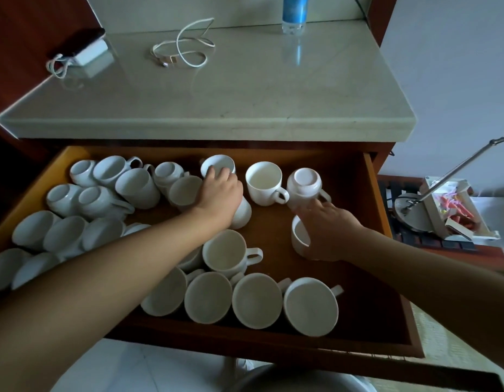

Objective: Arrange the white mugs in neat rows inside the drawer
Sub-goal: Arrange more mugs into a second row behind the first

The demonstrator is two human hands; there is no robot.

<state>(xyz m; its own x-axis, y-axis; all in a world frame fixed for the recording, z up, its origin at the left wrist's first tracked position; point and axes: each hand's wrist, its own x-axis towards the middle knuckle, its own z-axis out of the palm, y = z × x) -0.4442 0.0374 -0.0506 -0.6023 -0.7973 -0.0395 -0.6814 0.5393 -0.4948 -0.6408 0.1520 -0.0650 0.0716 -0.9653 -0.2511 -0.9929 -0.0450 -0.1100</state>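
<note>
An open wooden drawer (375, 210) holds several white mugs. Many lie jumbled on their sides at the left (103, 193). A row of upright mugs (256, 299) runs along the front. At the back stand an upright mug (263, 182) and an upside-down mug (303, 186). My left hand (219, 193) grips the rim of a back-row mug (218, 164). My right hand (328, 224) touches the upside-down mug with its fingertips and covers another mug (298, 239) below it.
Above the drawer, a pale stone countertop (216, 89) carries a white cable (183, 49), a charger (86, 53) and a water bottle (293, 12). A metal rod and a white box of small items (454, 210) sit to the right of the cabinet.
</note>
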